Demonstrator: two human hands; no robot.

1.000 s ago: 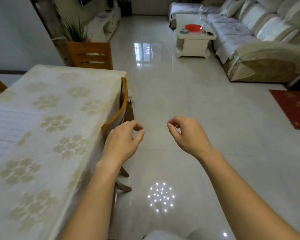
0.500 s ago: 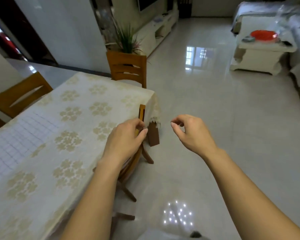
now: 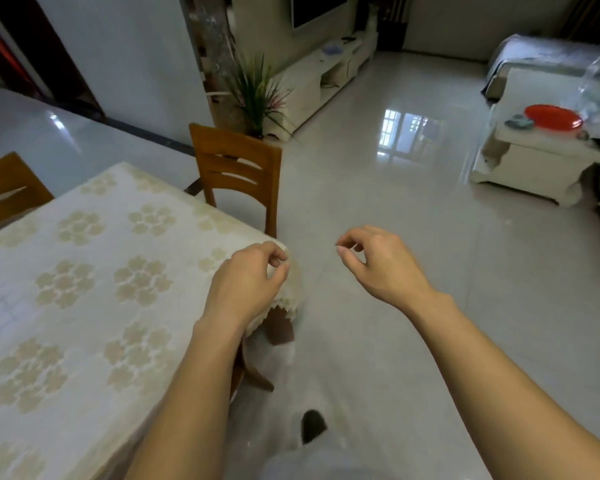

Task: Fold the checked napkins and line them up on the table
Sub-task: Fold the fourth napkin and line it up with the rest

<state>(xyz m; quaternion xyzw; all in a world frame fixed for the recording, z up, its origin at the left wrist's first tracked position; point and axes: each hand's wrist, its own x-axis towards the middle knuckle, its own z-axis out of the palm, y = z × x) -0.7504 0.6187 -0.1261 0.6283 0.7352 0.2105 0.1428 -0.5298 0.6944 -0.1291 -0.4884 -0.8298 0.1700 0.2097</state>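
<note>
A pale checked napkin (image 3: 0,299) lies flat on the table (image 3: 84,254) at the far left edge of view, its grid only faintly visible. The table wears a cream cloth with flower patterns. My left hand (image 3: 246,282) hovers over the table's near right corner, fingers loosely curled and holding nothing. My right hand (image 3: 381,268) hangs over the floor to the right of the table, thumb and forefinger close together with nothing between them. Both hands are well away from the napkin.
A wooden chair (image 3: 236,168) stands at the table's far end, another (image 3: 4,185) at the left, and a third's legs (image 3: 253,372) show under the near corner. A potted plant (image 3: 257,95) is behind. A white side table (image 3: 534,157) carries a red plate (image 3: 551,117). Glossy floor lies to the right.
The view has swung left and forward, bringing more of the table and the far chair into sight. Both hands keep the same loose curl; the left one now sits over the table corner.
</note>
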